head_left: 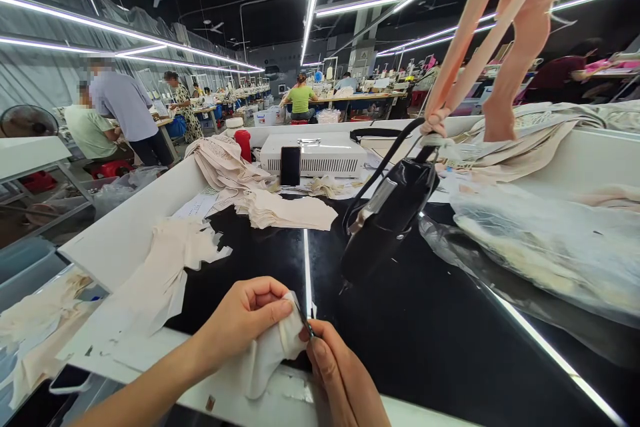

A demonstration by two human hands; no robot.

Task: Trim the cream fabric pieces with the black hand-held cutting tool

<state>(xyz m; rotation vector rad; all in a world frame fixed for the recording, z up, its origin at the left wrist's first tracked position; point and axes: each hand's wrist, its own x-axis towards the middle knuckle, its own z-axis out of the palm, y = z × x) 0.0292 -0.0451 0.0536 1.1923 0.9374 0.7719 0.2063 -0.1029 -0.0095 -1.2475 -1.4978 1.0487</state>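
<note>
Near the front edge of the black tabletop, my left hand pinches a small piece of pale fabric between thumb and fingers. The fabric hangs down over the white front edge. My right hand is closed around a small dark metal tool, its blades pointing up and left against the fabric's right edge. The tool's handle is mostly hidden by the fingers. Stacked cream fabric pieces lie farther back on the black surface, and more cut pieces lie to the left.
A black hand-held machine hangs from pinkish fabric strips right of centre. Clear plastic bags lie at the right. A phone leans on a white vented box at the back. Several people sit or stand farther off.
</note>
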